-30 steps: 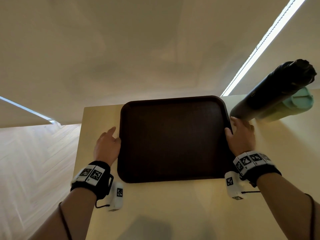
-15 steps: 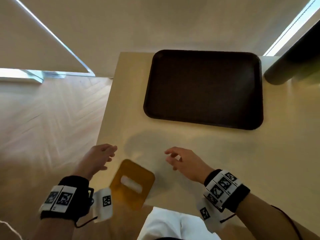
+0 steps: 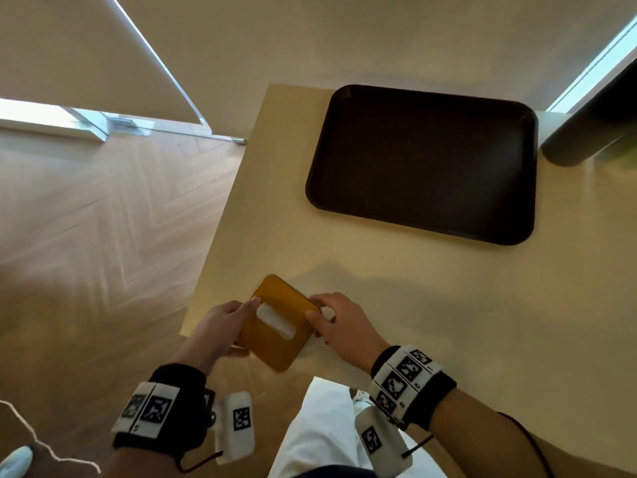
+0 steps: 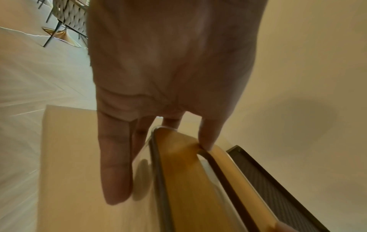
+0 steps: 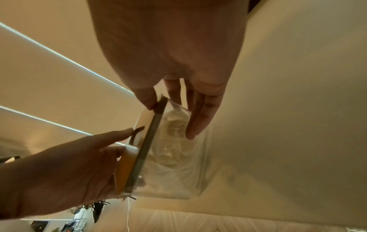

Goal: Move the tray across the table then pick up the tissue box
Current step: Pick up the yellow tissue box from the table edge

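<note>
Gripping tissue box (image 3: 275, 322) between left hand (image 3: 220, 322) and right hand (image 3: 339, 320), thumbs on lid

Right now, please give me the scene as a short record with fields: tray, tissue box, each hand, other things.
tray: dark, nothing on it, at far side of table
tissue box: yellow lid, clear body, near table's front edge
left hand: holds box's left side, thumb on lid
right hand: holds box's right side
table: light wood
other: dark bottle right of tray, partly out of view
</note>
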A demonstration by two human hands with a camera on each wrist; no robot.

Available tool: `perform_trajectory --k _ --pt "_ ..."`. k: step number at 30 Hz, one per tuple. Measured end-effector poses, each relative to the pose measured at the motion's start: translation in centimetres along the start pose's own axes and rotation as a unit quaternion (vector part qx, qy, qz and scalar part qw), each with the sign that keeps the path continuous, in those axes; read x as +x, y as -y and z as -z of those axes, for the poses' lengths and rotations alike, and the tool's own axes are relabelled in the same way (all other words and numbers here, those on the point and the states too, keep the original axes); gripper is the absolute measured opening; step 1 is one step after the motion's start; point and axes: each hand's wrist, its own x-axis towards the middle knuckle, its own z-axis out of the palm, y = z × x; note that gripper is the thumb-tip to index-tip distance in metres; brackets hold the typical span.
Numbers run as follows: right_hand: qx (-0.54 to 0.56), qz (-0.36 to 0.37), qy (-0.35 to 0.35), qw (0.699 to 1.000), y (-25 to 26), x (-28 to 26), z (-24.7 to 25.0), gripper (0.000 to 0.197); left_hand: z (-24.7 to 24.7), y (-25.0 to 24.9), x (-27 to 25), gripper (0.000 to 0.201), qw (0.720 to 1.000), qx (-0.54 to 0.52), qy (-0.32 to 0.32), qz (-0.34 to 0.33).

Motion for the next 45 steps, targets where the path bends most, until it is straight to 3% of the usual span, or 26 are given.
perform_trajectory --k 10,14,20,25,37,45 --pt "-0.015 0.013 -0.065 0.998 7.5 6.2 4.1 0.046 4.0 -9.4 3.5 0.036 0.994 -0.024 -0.039 -0.096" --pt "-0.009 0.034 -0.099 0.994 12.8 11.4 6.5 0.031 7.2 -15.4 7.2 0.048 0.990 -0.030 -0.047 -0.126" --pt "0.049 -0.008 -0.177 0.983 18.2 20.3 9.4 0.021 10.0 -23.9 13.9 0.049 0.987 -0.037 -0.034 -0.155" --pt "0.063 -0.043 -0.209 0.975 20.1 26.7 11.6 0.025 11.3 -29.3 18.9 0.044 0.985 -0.029 -0.015 -0.168" --pt "0.053 -0.096 -0.229 0.967 21.2 33.8 14.8 0.030 11.3 -34.5 25.5 0.032 0.983 -0.012 0.023 -0.179" --pt "0.052 -0.086 -0.255 0.962 20.9 35.0 15.4 0.034 12.7 -35.0 27.4 0.043 0.978 0.022 0.020 -0.206"
